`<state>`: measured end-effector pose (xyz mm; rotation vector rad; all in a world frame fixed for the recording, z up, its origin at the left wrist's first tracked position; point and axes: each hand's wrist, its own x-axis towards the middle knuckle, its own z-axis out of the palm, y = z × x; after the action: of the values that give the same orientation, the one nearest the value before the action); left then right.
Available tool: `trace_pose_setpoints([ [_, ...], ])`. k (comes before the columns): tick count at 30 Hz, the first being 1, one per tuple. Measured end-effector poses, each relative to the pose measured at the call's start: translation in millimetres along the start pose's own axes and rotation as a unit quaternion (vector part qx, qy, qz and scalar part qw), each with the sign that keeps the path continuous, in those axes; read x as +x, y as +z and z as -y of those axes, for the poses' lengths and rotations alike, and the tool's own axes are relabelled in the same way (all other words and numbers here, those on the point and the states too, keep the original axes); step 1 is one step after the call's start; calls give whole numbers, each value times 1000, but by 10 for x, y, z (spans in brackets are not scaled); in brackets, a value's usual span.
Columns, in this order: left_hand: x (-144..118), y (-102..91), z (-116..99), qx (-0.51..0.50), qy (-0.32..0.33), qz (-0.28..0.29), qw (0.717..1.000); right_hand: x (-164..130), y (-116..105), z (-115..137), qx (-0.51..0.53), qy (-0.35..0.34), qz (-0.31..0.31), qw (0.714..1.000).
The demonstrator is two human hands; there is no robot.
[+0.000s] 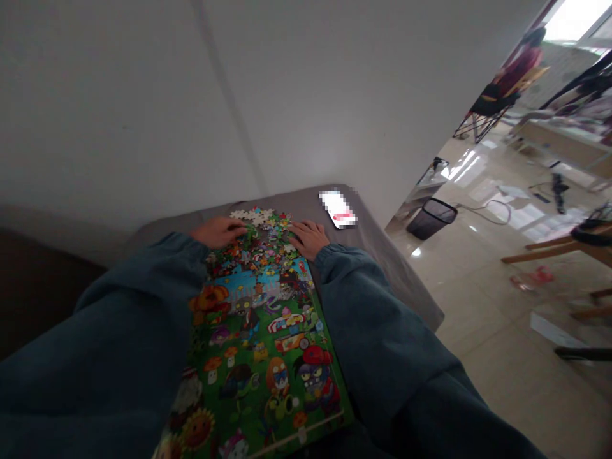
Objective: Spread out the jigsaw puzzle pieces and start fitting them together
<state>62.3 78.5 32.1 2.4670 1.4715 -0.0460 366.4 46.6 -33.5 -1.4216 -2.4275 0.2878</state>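
A heap of loose jigsaw pieces (258, 256), mostly green and multicoloured, lies at the far end of a bright cartoon puzzle picture (258, 363). Several pieces at the back show their pale undersides. From the left, my left hand (218, 232) reaches into the heap, its fingers closed together at a green puzzle piece (250, 237); the exact grip is small and dim. On the heap's right side rests my right hand (310, 238), fingers apart and touching the pieces, with nothing visibly held. The picture shows plants and zombies on green, and my left sleeve hides part of its left edge.
A grey cloth (382, 274) covers the table, which stands against a pale wall (287, 95). A lit phone (338, 209) lies behind my right hand. To the right, a dark waste bin (431, 220), wooden chair legs (540, 252) and a seated person (519, 67) are on the tiled floor.
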Motion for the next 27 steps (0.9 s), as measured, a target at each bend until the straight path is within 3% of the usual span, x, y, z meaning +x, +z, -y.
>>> trace_pose_setpoints([
  [4,-102,-47,-16,-66,5,108,992,-7,5,1,1,-1,-5,1000],
  [8,-156,-84,-2,-92,-18,123,988,-17,-8,10,1,2,-4,1000],
  [15,-220,-173,136,-51,-32,61,996,-14,-19,19,-1,4,1,1000],
  [19,-190,-86,6,-6,-3,0,1000,-16,-89,23,11,-2,-16,1000],
  [23,-19,35,-185,19,43,-26,999,-29,-226,45,40,-59,-5,997],
  [27,269,57,-193,44,25,-84,995,-39,-282,65,46,-76,21,996],
])
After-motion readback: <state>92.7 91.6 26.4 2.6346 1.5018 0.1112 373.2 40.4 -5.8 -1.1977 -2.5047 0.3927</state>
